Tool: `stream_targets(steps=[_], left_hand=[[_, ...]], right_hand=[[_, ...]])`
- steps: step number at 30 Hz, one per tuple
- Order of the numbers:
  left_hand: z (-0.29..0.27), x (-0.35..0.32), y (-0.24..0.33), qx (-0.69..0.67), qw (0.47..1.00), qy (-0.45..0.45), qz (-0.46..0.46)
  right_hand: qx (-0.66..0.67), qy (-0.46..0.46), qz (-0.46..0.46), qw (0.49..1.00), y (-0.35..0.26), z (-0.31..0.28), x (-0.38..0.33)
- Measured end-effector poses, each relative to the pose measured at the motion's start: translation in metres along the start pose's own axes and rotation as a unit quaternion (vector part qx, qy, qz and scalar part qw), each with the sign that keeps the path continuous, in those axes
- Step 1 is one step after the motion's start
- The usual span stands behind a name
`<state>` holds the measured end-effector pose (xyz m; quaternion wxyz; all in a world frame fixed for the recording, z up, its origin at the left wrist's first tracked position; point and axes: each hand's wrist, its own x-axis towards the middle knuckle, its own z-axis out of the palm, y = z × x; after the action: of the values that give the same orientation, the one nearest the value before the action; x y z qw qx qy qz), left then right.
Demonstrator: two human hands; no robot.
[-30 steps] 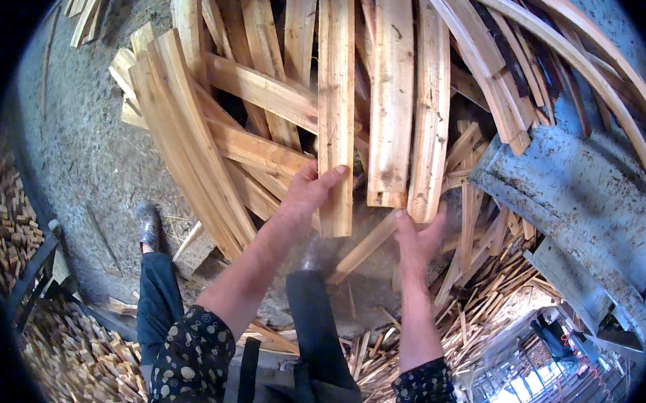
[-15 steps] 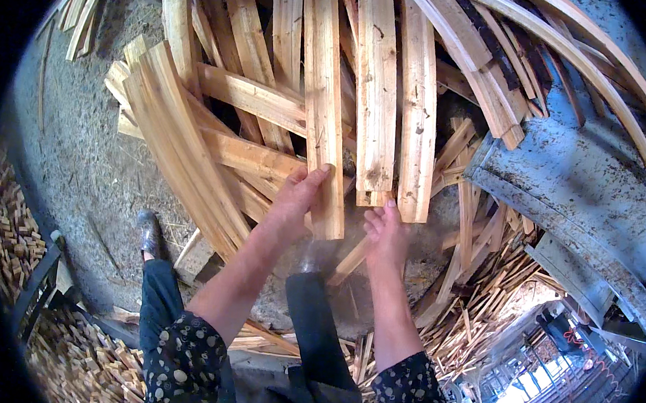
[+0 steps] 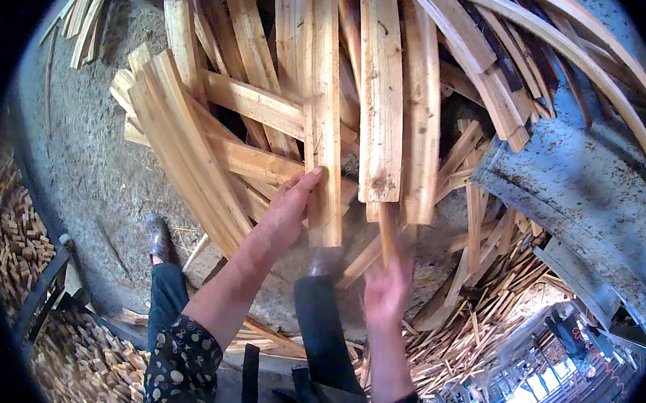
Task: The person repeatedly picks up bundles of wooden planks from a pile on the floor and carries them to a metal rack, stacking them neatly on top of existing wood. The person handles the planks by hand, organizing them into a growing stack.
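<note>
My left hand is closed on the edge of a long pale wooden board, close to its near end. To the right, my right hand is blurred by motion; its fingers meet the end of a narrow wooden strip. That strip comes out from beneath a knotty middle board, and the rest of it is hidden. Another knotty board lies alongside on the right. All these boards point toward me from the pile.
More boards lean and cross at the left. A worn blue metal sheet stands at the right, with curved slats above it. Cut wood pieces are heaped at the lower left, thin offcuts at the lower right. My shoe is on the dusty floor.
My right hand has drawn back toward me, with the narrow strip now reaching further out from under the middle board. The left hand keeps its hold and has shifted slightly left.
</note>
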<state>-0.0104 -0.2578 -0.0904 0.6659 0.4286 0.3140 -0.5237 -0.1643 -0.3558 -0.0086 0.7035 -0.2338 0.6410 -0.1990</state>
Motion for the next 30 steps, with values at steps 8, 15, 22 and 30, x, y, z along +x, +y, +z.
stream_targets(steps=[8, 15, 22, 30], left_hand=[[-0.006, 0.004, -0.005, -0.038, 0.999, 0.004, -0.023], [0.029, -0.005, 0.007, -0.077, 0.993, -0.093, 0.015], [0.04, 0.012, -0.002, -0.058, 0.996, -0.059, 0.022], [0.065, -0.055, 0.039, -0.046, 0.991, -0.079, 0.102]], right_hand=[[-0.273, 0.258, 0.09, 0.922, -0.173, -0.518, -0.177], [-0.546, 0.019, -0.053, 0.836, -0.164, -0.174, 0.009], [-0.397, -0.313, -0.083, 0.859, -0.086, 0.102, 0.138], [-0.435, -0.272, -0.12, 0.85, -0.084, 0.116, 0.061]])
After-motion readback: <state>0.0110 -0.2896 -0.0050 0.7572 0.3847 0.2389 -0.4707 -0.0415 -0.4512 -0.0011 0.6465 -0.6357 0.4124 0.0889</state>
